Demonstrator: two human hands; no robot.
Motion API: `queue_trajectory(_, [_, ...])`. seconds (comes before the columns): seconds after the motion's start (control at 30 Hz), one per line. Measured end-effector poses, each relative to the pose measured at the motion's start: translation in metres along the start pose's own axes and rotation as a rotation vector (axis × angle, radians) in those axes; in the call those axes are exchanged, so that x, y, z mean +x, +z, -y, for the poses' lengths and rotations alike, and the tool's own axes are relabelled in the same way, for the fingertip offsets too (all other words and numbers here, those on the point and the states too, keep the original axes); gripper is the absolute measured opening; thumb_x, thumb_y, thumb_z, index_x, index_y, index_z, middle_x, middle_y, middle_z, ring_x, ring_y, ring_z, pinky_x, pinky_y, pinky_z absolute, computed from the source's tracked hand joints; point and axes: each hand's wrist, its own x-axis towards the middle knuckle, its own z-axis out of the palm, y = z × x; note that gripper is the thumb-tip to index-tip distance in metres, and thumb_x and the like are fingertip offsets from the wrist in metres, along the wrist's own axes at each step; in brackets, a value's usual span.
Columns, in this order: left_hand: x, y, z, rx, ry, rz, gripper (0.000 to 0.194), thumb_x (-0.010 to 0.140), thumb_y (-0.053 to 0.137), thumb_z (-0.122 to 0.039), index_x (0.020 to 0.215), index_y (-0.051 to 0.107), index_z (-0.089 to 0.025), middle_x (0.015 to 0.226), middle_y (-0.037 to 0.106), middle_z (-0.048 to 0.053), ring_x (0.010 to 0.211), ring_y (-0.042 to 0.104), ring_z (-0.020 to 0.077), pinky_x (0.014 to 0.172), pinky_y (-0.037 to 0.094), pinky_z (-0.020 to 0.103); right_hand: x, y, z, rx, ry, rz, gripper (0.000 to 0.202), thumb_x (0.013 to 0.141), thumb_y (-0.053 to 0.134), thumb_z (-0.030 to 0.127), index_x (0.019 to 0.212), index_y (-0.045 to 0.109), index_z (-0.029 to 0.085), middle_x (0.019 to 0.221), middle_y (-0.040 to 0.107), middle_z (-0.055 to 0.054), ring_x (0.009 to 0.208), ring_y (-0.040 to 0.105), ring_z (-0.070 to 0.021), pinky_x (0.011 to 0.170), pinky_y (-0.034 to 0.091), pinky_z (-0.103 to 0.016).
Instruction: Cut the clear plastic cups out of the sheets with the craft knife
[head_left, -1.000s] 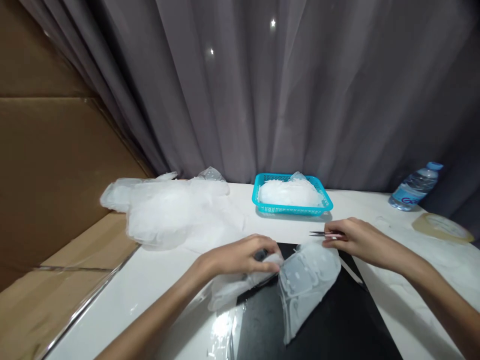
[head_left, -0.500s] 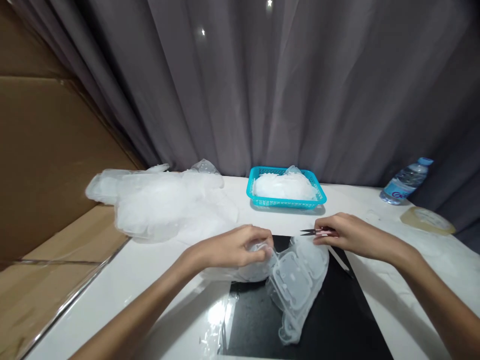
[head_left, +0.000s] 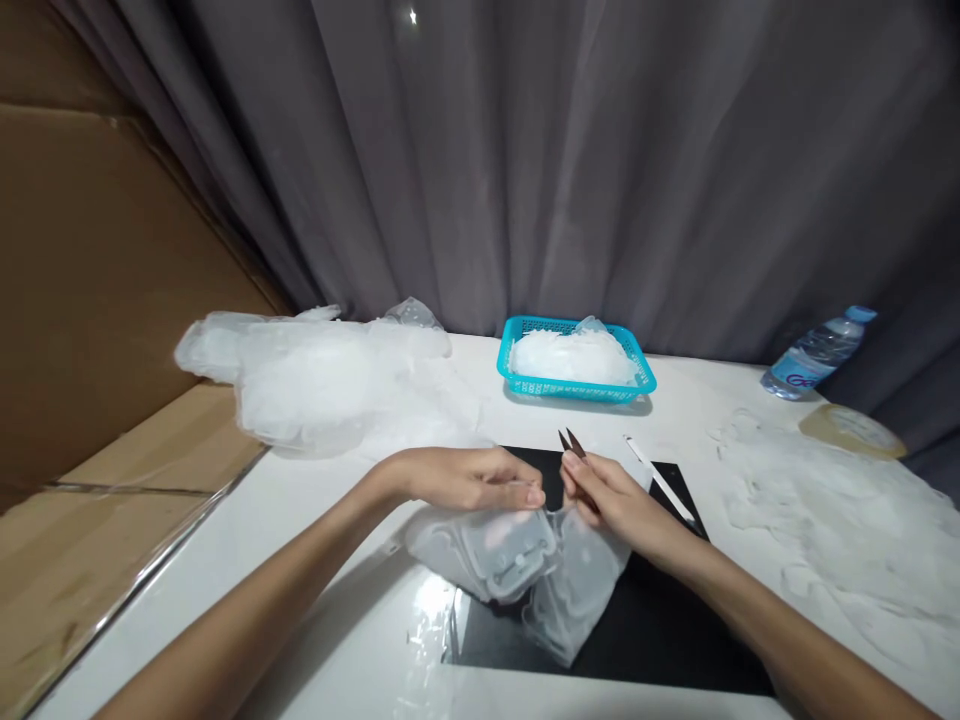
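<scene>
Scissors sit clamped in the right hand; the left hand pinches translucent plastic pieces. White plastic fills the teal basket.

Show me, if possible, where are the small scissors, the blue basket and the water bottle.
small scissors (head_left: 570,440): head view, on the dark blades sticking out above the right hand.
blue basket (head_left: 577,388): head view, on its front wall.
water bottle (head_left: 814,358): head view, on the clear body near the label.
</scene>
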Motion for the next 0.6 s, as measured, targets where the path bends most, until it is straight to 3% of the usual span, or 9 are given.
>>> queue_trajectory(0.17, [0.003, 0.0, 0.009, -0.103, -0.083, 0.026, 0.03, 0.086, 0.081, -0.047, 0.094, 0.076, -0.019, 0.076, 0.066, -0.001, 0.063, 0.055, 0.0124, 0.052, 0.04, 0.02, -0.006, -0.008, 0.013, -0.191, -0.155, -0.205, 0.051, 0.104, 0.044, 0.063, 0.081, 0.058, 0.02, 0.077, 0.056, 0.0, 0.073, 0.052, -0.0149, 0.069, 0.04, -0.027])
queue_trajectory(0.27, [0.003, -0.003, 0.011, -0.072, -0.066, 0.022, 0.021, 0.089, 0.078, -0.039, 0.09, 0.076, -0.019, 0.081, 0.071, 0.0, 0.074, 0.063, 0.0144, 0.066, 0.047, 0.021, -0.024, 0.001, 0.025, -0.008, -0.116, -0.328, 0.052, 0.099, 0.051, 0.068, 0.083, 0.06, 0.02, 0.071, 0.051, 0.002, 0.064, 0.047, -0.0123, 0.061, 0.039, -0.024])
queue_trajectory(0.4, [0.003, -0.007, 0.011, -0.056, -0.032, 0.048, 0.013, 0.09, 0.072, -0.028, 0.083, 0.07, -0.017, 0.092, 0.072, 0.002, 0.086, 0.065, 0.0167, 0.077, 0.049, 0.022, -0.063, 0.042, 0.012, 0.62, 0.344, -0.078, 0.068, 0.088, 0.042, 0.09, 0.075, 0.052, 0.023, 0.053, 0.034, 0.008, 0.042, 0.023, -0.0086, 0.04, 0.021, -0.022])
queue_trajectory(0.47, [0.003, -0.008, 0.011, -0.079, -0.022, 0.065, 0.012, 0.087, 0.068, -0.023, 0.078, 0.066, -0.016, 0.094, 0.072, 0.003, 0.085, 0.064, 0.0169, 0.077, 0.049, 0.022, -0.082, 0.069, -0.004, 0.786, 0.406, -0.066, 0.072, 0.08, 0.047, 0.095, 0.065, 0.047, 0.024, 0.049, 0.034, 0.007, 0.041, 0.026, -0.0089, 0.04, 0.024, -0.022])
queue_trajectory(0.6, [0.002, -0.007, 0.012, -0.15, -0.05, 0.067, 0.019, 0.082, 0.065, -0.02, 0.07, 0.049, -0.02, 0.069, 0.06, -0.003, 0.063, 0.053, 0.0128, 0.056, 0.04, 0.021, -0.099, 0.115, -0.021, 0.821, 0.438, -0.066, 0.071, 0.075, 0.059, 0.092, 0.064, 0.049, 0.023, 0.052, 0.044, 0.004, 0.045, 0.037, -0.0093, 0.046, 0.034, -0.022])
